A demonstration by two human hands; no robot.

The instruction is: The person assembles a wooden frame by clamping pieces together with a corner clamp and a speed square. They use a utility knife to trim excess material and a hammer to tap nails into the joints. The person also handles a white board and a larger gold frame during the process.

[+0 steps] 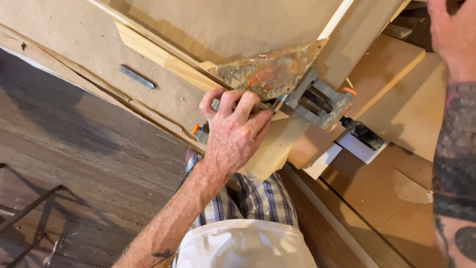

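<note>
The left hand grips a thin blade beside the vise (rusty plate above), while the right hand, cropped, seems clenched.

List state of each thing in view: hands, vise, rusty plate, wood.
Left hand: fingers curled on the vise's near end.
Right hand: raised at frame edge, grip cannot be told.
Vise: screw exposed, handle sticking out.
Rusty plate: lying by the vise.
Wood strip: flat on the bench.
</note>
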